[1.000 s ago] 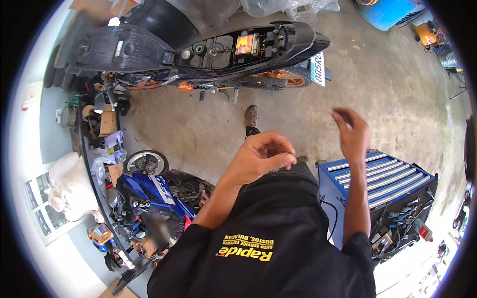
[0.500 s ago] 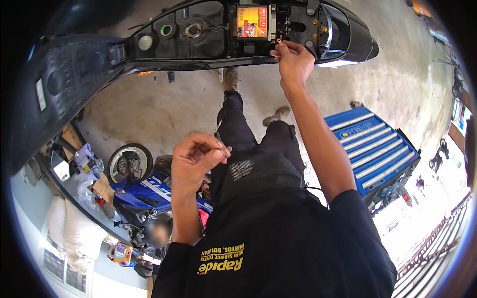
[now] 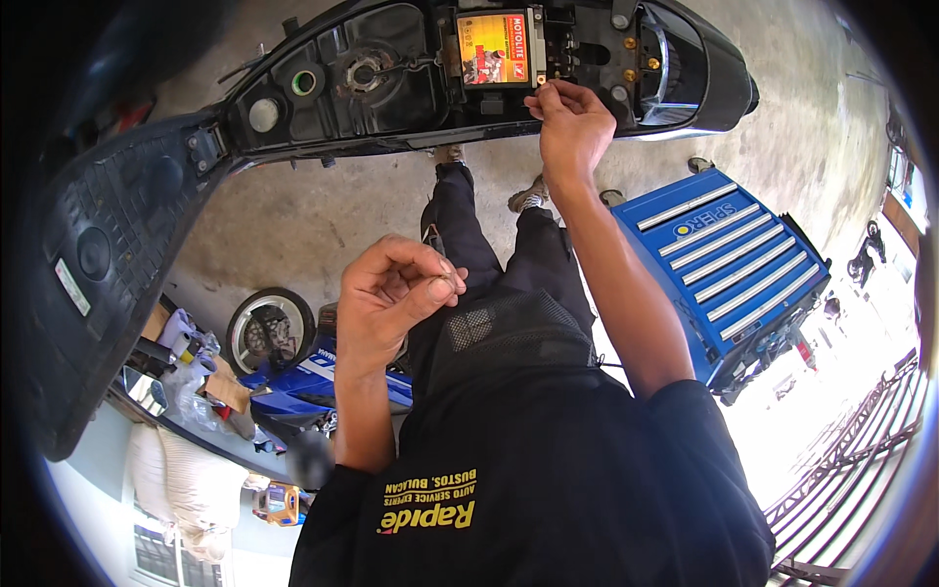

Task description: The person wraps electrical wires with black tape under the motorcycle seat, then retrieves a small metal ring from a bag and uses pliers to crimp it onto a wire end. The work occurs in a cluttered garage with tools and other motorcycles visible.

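Battery (image 3: 494,47) compartment of the scooter (image 3: 411,78) is getting touched by right hand (image 3: 572,127) fingertips, left hand (image 3: 396,298) pinching something tiny nearer.

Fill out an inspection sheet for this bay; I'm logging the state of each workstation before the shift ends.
Surface: bare concrete floor, stained.
Job's things: motorcycle with its seat flipped open; yellow-and-orange battery sits in the under-seat bay.
Clutter: loose wheel, blue fairing and sacks at lower left.
Grippers: right hand reaches to the bay beside the battery; left hand is raised with fingertips pinched, and whether it holds a small part cannot be told.
Cables: thin wiring next to the battery, details unclear.
Surroundings: blue tool cabinet to the right; metal gate beyond it.
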